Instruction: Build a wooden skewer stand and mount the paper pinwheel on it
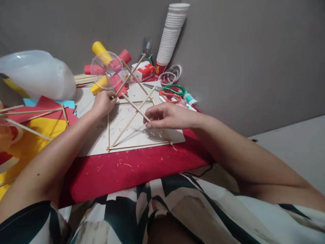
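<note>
A frame of thin wooden sticks (139, 146) stands on a white board (93, 144), with yellowish bindings at its corners. Two pairs of slanting sticks cross above its base, one pair near me and one at the far side. My left hand (104, 103) is closed at the far left corner, its fingertips pinching the low end of a slanting stick (129, 77). Over the right part of the frame, my right hand (169, 115) has thumb and fingers on the low end of a near crossing stick (134, 105). Its fingertips are partly hidden.
Green-handled scissors (175, 89) and orange-handled scissors (170, 97) lie behind my right hand. Farther back are stacked paper cups (172, 34), pliers (146, 51), a small red-white box (144, 70) and a clear plastic lid (106, 70). Coloured paper (40, 130) and another stick frame (33, 112) are left.
</note>
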Tool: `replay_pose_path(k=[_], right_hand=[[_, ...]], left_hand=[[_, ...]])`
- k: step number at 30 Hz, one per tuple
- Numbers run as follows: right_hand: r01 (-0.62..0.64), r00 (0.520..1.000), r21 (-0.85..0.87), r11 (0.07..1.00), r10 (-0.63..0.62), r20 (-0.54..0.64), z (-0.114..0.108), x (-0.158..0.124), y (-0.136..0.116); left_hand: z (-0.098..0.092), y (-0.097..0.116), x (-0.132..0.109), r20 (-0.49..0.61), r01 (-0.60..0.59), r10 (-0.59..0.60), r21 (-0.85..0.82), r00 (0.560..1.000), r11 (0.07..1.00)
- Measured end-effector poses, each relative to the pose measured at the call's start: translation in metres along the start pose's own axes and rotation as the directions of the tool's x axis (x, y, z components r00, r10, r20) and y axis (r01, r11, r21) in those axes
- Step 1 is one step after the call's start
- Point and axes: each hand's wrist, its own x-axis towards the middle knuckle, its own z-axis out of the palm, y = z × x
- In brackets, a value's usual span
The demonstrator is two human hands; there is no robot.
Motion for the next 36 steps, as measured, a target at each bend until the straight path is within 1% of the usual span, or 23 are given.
replay_pose_path(k=[3, 6, 9, 14, 23, 25, 26, 29, 31, 34, 36], right_hand=[[0.071, 0.997, -0.09, 0.993, -0.069, 0.026, 0.003, -0.013, -0.004], [0.094, 0.996, -0.116, 0.989, -0.093, 0.009, 0.008, -0.019, -0.006], [0.105, 0.994, -0.127, 0.986, -0.109, -0.022, 0.009, -0.019, -0.004], [0.097, 0.991, -0.141, 0.985, -0.109, -0.077, 0.005, -0.014, 0.0], [0.099, 0.994, -0.238, 0.966, -0.109, -0.027, 0.005, -0.021, -0.003], [0.074, 0.995, -0.242, 0.967, -0.086, -0.041, 0.006, -0.02, -0.004], [0.062, 0.994, -0.241, 0.969, -0.08, -0.068, 0.006, -0.018, -0.004], [0.055, 0.981, -0.219, 0.974, -0.093, -0.168, 0.011, -0.009, -0.004], [0.086, 0.973, -0.167, 0.982, -0.119, -0.197, 0.015, 0.0, -0.006], [0.12, 0.98, -0.006, 0.993, -0.119, -0.161, 0.02, 0.014, -0.006], [0.103, 0.988, 0.126, 0.987, -0.087, -0.125, 0.023, 0.022, -0.005]], left_hand=[[0.0, -0.001, 0.001, 0.004, 0.005, -0.005, -0.015, 1.0, 1.0], [0.001, -0.003, 0.002, 0.002, 0.014, -0.014, -0.029, 1.0, 0.999], [0.001, -0.003, 0.003, -0.01, 0.001, -0.001, -0.04, 1.0, 0.999], [0.0, -0.001, 0.006, -0.03, -0.001, 0.001, -0.02, 1.0, 1.0], [0.0, -0.001, 0.004, -0.006, -0.071, 0.071, -0.036, 0.997, 0.997], [0.001, -0.003, 0.004, -0.008, -0.078, 0.077, -0.032, 0.997, 0.996], [0.002, -0.003, 0.005, -0.012, -0.08, 0.08, -0.024, 0.997, 0.996], [0.005, -0.005, 0.004, -0.021, -0.09, 0.09, 0.003, 0.996, 0.996], [0.005, -0.005, 0.004, -0.027, -0.095, 0.096, 0.01, 0.995, 0.995], [0.004, -0.004, 0.002, -0.026, -0.097, 0.097, 0.001, 0.995, 0.995], [0.001, -0.003, 0.001, -0.019, -0.104, 0.104, -0.004, 0.994, 0.995]])
